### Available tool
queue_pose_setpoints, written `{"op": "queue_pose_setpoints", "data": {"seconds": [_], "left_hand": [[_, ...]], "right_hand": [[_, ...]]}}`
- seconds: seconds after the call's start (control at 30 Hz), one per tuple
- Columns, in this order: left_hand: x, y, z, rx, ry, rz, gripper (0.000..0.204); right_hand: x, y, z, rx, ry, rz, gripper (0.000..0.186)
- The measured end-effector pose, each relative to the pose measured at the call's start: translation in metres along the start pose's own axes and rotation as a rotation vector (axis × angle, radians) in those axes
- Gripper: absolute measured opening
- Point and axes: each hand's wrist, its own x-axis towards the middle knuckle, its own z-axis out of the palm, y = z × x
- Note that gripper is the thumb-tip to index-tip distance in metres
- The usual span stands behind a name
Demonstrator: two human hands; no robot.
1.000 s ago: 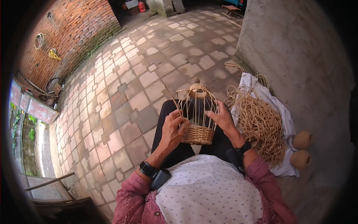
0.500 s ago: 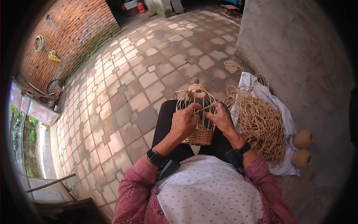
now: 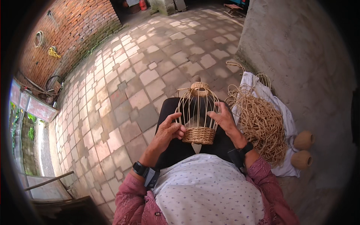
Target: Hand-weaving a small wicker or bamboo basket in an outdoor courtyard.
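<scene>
A small wicker basket (image 3: 198, 135) sits upright on my lap between my knees. It has a tightly woven lower band, open curved ribs above and a narrow woven ring (image 3: 200, 88) at the far end. My left hand (image 3: 169, 132) grips its left side, thumb and forefinger at the ribs just above the band, other fingers curled beside it. Opposite, my right hand (image 3: 225, 120) holds the right-hand ribs between thumb and fingers. A short strand end juts out at the upper left, near the ring.
On my right, a large heap of tan cord (image 3: 260, 129) lies on a white cloth (image 3: 251, 80). Two round clay-coloured pots (image 3: 301, 159) rest beside it, near a grey wall (image 3: 296, 56). Stone paving (image 3: 123, 97) stretches ahead to a brick wall (image 3: 75, 30) at the far left.
My left hand has moved from the front of the ribs out to the basket's left side and nearer me. The right hand stays at the right side. The strand between my hands no longer shows.
</scene>
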Motion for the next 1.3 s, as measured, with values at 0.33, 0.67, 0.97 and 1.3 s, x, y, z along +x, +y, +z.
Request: {"op": "queue_pose_setpoints", "data": {"seconds": [0.33, 0.67, 0.97, 1.3], "left_hand": [[0.038, 0.000, 0.005, 0.516, 0.108, 0.435, 0.019], [0.047, 0.000, 0.035, 1.118, 0.442, 0.617, 0.059], [0.048, 0.007, 0.019, 0.798, 0.090, 0.354, 0.068], [0.024, 0.028, 0.016, 1.083, -0.247, 0.457, 0.059]], "right_hand": [[-0.003, -0.004, -0.005, 0.033, -0.046, 0.069, 0.066], [-0.003, 0.001, -0.007, 0.119, -0.079, 0.118, 0.068], [-0.004, -0.004, -0.008, 0.137, -0.080, 0.116, 0.068], [-0.001, 0.003, -0.001, 0.106, -0.020, 0.086, 0.060]]}}
